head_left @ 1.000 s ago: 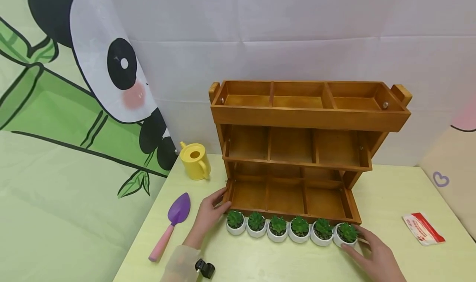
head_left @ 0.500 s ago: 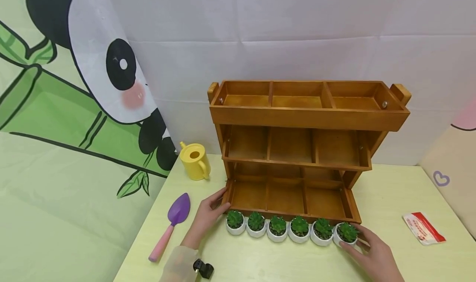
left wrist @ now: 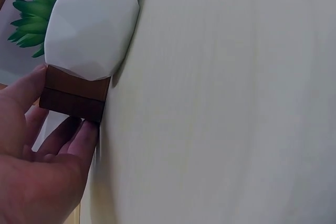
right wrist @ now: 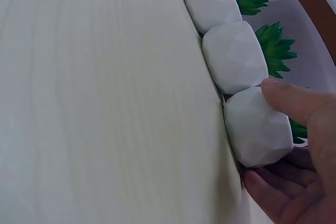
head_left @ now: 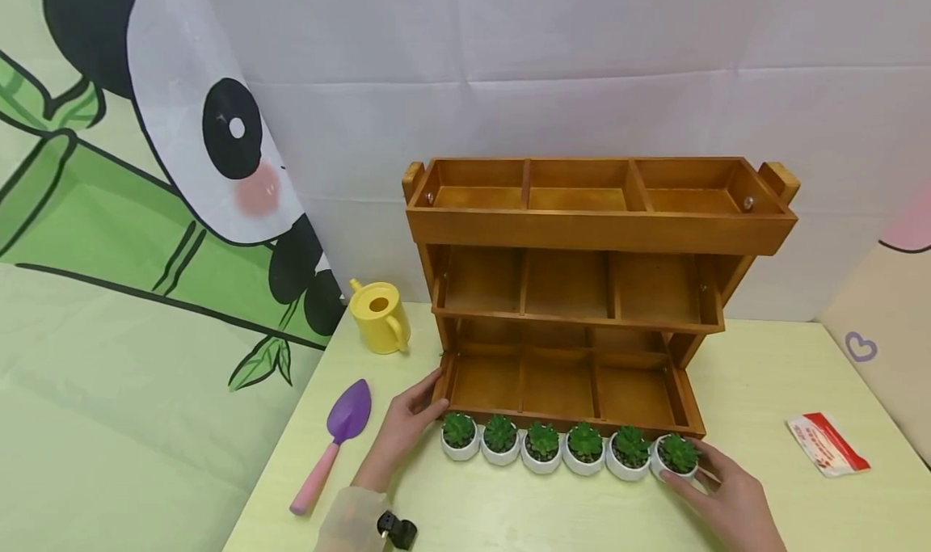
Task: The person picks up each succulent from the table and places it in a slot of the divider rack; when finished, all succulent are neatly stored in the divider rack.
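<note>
A three-tier wooden shelf (head_left: 600, 230) stands on the table, each tier split into three compartments. Along its front lies a row of several small succulents in white faceted pots, from the leftmost potted succulent (head_left: 460, 437) to the rightmost potted succulent (head_left: 678, 457). My left hand (head_left: 396, 435) grips the lower left front corner of the shelf; in the left wrist view its thumb and fingers hold the brown wooden end (left wrist: 73, 95) beside a white pot. My right hand (head_left: 727, 491) holds the rightmost pot between thumb and fingers; the right wrist view shows that pot (right wrist: 257, 127) touching its neighbour.
A yellow watering can (head_left: 380, 318) stands at the back left. Nearer on that side lies a trowel (head_left: 349, 413) with a purple blade and pink handle. A red and white packet (head_left: 827, 445) lies at the right. A pale cloth (head_left: 582, 67) hangs behind the table.
</note>
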`<move>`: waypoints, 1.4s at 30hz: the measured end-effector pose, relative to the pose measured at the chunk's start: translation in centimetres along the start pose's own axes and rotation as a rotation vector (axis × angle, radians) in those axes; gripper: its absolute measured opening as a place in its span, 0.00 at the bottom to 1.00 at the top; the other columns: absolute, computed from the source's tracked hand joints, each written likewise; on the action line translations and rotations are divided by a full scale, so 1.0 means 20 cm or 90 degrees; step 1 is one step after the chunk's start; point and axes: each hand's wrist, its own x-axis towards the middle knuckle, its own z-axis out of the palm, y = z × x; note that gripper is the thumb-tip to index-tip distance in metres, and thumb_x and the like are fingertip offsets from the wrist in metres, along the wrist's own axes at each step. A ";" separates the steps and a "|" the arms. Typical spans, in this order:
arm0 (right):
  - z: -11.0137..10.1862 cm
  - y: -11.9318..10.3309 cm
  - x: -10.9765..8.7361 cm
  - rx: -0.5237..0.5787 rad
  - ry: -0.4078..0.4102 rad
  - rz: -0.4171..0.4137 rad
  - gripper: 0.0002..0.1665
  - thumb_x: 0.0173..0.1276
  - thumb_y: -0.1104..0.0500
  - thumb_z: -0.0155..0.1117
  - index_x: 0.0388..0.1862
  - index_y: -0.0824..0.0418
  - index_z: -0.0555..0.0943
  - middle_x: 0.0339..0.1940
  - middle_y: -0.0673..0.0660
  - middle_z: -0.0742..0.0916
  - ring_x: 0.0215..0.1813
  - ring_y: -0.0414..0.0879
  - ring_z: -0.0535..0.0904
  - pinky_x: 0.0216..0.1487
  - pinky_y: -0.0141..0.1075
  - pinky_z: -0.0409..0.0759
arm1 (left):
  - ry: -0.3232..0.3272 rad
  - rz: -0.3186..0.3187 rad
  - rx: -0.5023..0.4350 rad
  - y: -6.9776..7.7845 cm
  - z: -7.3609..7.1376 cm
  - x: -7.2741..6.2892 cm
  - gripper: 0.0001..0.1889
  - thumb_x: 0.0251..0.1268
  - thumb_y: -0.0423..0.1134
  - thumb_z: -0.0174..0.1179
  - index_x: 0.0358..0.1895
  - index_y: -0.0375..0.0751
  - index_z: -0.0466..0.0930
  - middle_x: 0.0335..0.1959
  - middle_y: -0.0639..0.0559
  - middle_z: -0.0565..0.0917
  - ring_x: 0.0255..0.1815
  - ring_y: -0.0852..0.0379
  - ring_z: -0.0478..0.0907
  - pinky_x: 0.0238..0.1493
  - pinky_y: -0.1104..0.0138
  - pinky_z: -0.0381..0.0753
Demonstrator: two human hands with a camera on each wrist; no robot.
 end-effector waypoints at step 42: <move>0.04 0.02 -0.03 0.081 0.071 0.063 0.64 0.54 0.30 0.80 0.73 0.75 0.72 0.67 0.76 0.76 0.62 0.64 0.81 0.47 0.35 0.89 | 0.004 -0.016 -0.022 -0.03 0.00 -0.01 0.31 0.74 0.36 0.67 0.78 0.48 0.71 0.78 0.49 0.68 0.78 0.46 0.63 0.74 0.59 0.68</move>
